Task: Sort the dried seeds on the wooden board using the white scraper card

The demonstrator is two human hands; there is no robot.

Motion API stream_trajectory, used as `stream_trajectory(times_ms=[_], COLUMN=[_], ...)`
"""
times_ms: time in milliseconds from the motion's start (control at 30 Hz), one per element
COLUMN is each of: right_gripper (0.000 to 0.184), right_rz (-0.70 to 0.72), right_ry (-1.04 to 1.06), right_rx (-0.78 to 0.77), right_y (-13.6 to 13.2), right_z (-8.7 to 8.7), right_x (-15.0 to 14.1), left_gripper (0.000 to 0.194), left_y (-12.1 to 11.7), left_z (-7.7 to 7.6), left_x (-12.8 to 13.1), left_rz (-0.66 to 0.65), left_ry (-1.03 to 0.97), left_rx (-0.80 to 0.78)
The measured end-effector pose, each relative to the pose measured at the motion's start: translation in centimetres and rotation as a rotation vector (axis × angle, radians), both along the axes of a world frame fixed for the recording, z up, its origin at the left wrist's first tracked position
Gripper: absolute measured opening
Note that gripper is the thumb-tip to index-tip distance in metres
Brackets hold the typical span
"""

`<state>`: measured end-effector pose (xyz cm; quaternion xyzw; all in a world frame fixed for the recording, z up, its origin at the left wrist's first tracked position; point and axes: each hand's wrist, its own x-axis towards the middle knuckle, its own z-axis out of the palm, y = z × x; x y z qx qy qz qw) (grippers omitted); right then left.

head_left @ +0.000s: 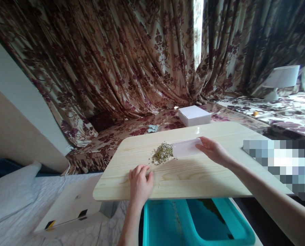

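A heap of mixed small green and whitish grains (pixel 162 152) lies on the pale wooden board (pixel 188 176), with a few loose grains around it. My right hand (pixel 212 150) grips the right end of a thin white sheet (pixel 185 148), thumb on one side and fingers on the other. The sheet's left edge touches the right side of the heap. My left hand (pixel 141 181) rests on the board just below and left of the heap, fingers loosely bent and apart, holding nothing.
Under the board's near edge sits a turquoise divided tub (pixel 165 222). A white box (pixel 195 116) stands beyond the far edge. At left, a large flat carton (pixel 70 201) lies on the bed. A table lamp (pixel 282 78) is at far right. Patterned curtains (pixel 121 58) hang behind.
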<state>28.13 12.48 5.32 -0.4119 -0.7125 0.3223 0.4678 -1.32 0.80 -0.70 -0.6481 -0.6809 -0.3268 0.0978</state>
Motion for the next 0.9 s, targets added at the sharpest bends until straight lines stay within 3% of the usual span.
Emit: stream_trajectory(times_ms=[533, 900], right_gripper=[0.039, 0.043], right_rz=[0.067, 0.003], right_ry=[0.094, 0.119], right_rx=[-0.133, -0.117], right_y=[0.6, 0.9], right_z=[-0.3, -0.5], right_x=[1.1, -0.5], left_gripper=[0.021, 0.022], left_y=[0.0, 0.0], left_z=[-0.2, -0.1], left_x=[-0.1, 0.0], left_rz=[0.012, 0.011], left_ry=[-0.017, -0.01], left_rx=[0.002, 0.002])
